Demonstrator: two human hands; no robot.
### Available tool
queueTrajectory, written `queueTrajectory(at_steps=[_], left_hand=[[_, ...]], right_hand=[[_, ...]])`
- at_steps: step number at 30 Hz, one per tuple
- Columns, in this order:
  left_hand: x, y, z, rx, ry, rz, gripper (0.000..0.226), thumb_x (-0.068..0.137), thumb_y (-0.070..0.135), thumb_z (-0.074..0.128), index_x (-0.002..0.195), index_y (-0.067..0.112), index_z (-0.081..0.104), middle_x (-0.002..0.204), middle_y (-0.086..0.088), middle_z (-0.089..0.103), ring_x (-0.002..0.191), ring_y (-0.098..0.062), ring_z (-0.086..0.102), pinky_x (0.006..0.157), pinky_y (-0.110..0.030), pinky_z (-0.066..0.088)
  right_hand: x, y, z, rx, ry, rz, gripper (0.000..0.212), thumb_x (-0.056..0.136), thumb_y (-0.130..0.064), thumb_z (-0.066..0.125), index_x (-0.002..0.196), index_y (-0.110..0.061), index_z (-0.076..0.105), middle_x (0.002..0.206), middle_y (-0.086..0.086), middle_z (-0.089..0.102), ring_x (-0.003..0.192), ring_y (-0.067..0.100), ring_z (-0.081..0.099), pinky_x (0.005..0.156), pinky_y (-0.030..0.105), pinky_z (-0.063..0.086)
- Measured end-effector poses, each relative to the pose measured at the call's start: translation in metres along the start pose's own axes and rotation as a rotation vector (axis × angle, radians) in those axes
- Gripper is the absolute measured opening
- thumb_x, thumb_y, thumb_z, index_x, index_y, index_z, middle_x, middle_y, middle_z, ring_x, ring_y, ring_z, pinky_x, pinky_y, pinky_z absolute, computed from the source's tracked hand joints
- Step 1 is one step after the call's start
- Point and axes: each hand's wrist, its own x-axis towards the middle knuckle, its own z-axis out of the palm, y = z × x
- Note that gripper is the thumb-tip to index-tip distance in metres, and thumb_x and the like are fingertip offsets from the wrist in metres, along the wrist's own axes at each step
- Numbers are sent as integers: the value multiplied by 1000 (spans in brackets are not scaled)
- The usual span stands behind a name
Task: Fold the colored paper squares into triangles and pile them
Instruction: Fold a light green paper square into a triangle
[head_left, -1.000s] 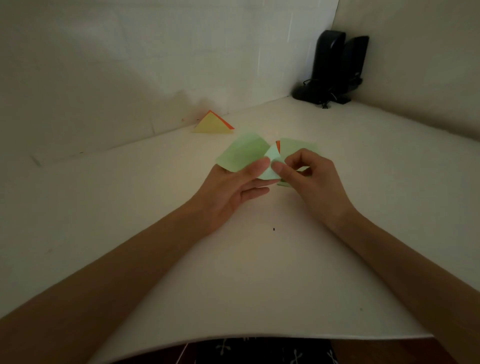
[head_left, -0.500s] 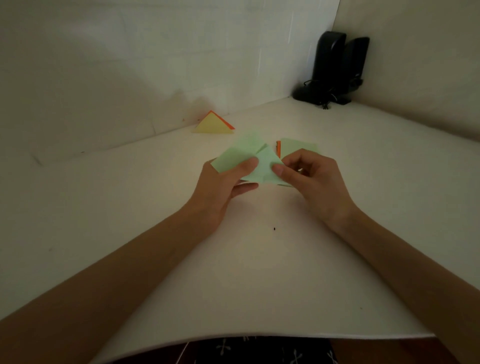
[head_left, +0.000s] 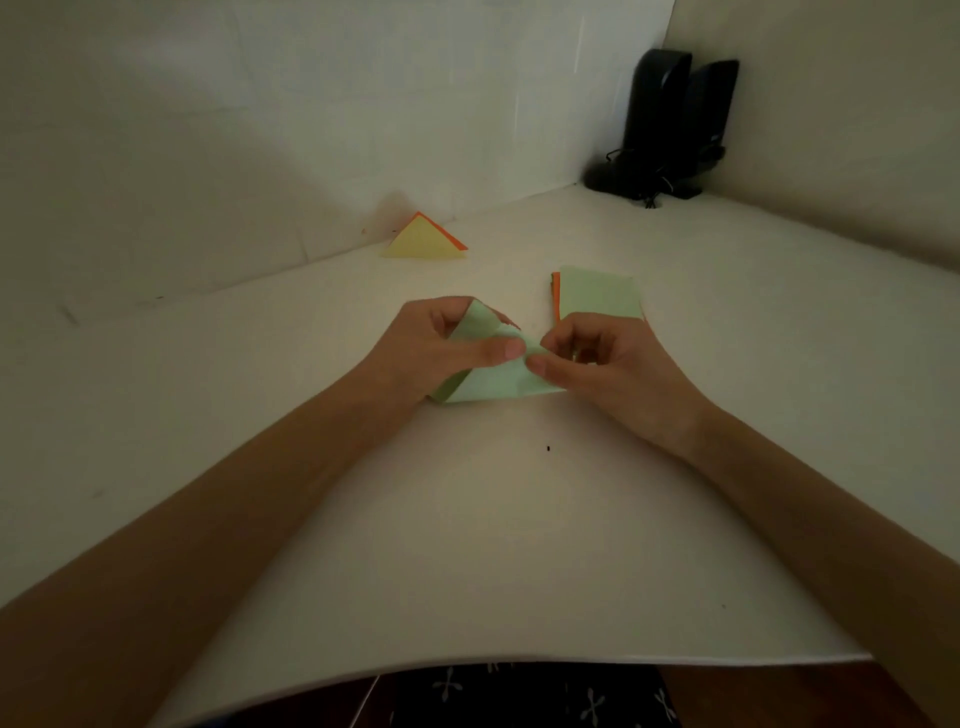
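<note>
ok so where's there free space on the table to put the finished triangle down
Bare table lies between the forearms, left of the left hand up to the triangle pile, and right of the paper stack toward the speakers. A narrower gap separates pile and stack. Crowded: both hands pinching the green sheet, the right hand just before the stack.

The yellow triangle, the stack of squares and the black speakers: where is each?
yellow triangle (head_left: 423, 244), head view, middle of its yellow face.
stack of squares (head_left: 597, 296), head view, bare green top sheet.
black speakers (head_left: 657, 104), head view, front of one speaker.
</note>
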Motion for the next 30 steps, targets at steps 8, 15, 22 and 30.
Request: queueTrajectory(at_steps=[8, 15, 22, 30], left_hand=[[2, 2, -1, 42, 44, 54, 11, 72, 4, 73, 78, 11, 67, 65, 7, 67, 62, -4, 62, 57, -17, 49], [-2, 1, 1, -8, -14, 28, 9, 76, 5, 69, 82, 11, 65, 68, 6, 68, 65, -7, 64, 58, -19, 49], [-5, 3, 6, 27, -20, 85, 10, 79, 11, 67, 84, 20, 66, 76, 11, 67, 72, -5, 63, 62, -19, 50], [0, -1, 1, -8, 105, 207, 10, 71, 21, 68, 71, 29, 75, 76, 10, 70, 74, -9, 62, 66, -24, 52]], right_hand=[[1, 3, -1, 114, 57, 19, 15, 86, -8, 65, 72, -14, 61, 71, 6, 56, 69, 17, 46, 63, 23, 37], [0, 2, -2, 135, 57, 26, 14, 85, -8, 65, 72, -13, 61, 63, -9, 59, 61, 2, 51, 58, 12, 40], [-1, 1, -2, 131, 44, 19, 12, 85, -7, 65, 74, -11, 61, 64, -10, 61, 62, 1, 54, 59, 12, 42], [0, -3, -3, 234, 60, 12, 10, 85, -1, 62, 79, -10, 61, 59, -6, 66, 60, 1, 61, 60, 9, 42]])
